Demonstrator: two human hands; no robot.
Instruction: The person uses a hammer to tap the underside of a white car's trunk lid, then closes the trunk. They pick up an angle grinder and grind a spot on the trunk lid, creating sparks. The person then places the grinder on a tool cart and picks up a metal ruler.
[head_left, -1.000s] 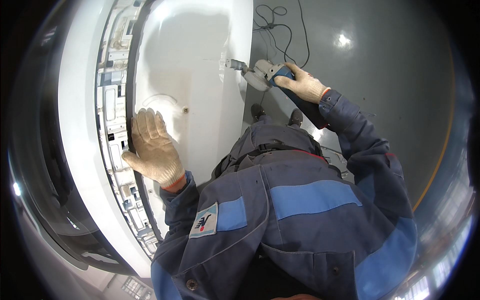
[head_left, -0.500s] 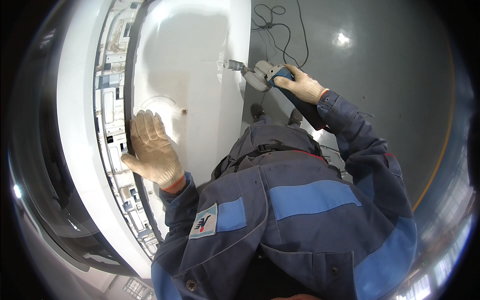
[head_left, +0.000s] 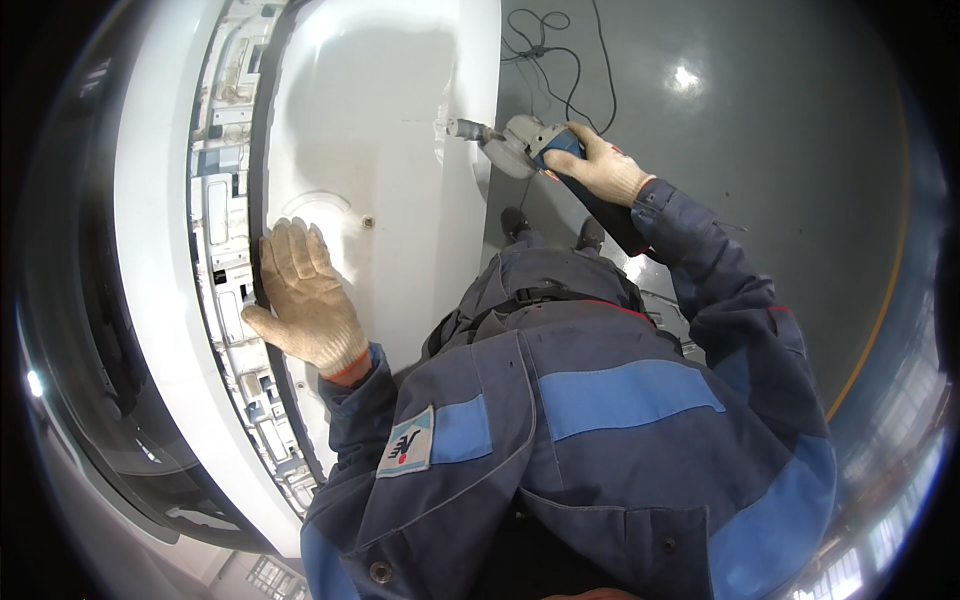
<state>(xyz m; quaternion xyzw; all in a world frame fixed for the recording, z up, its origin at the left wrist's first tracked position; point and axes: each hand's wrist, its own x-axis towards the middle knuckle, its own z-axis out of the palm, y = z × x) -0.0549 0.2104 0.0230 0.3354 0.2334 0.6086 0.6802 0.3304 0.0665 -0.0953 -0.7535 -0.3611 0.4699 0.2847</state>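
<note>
A blue and grey angle grinder [head_left: 578,180] is in my right hand [head_left: 603,168], whose off-white gloved fingers wrap round its body. The grinder's pale round guard or disc [head_left: 510,156] is by the right edge of a white vehicle body panel [head_left: 400,250]. A short grey cylindrical part [head_left: 468,130] reaches from the grinder's head over that edge; whether it touches the panel I cannot tell. My left hand [head_left: 303,290], also in an off-white glove, lies open on the panel's left side, palm up or down hard to tell, with fingers pointing away from me.
Left of the panel runs a dark seam and a strip of metal framework with cut-outs [head_left: 222,210]. A dark glass surface [head_left: 110,330] lies further left. On the grey floor [head_left: 760,170] a black cable [head_left: 577,85] loops beyond the grinder. My shoes [head_left: 590,234] stand beside the panel.
The grinder and my right hand have shifted very slightly to the left, and the grinder's head has tilted a little. My left hand has hardly moved.
</note>
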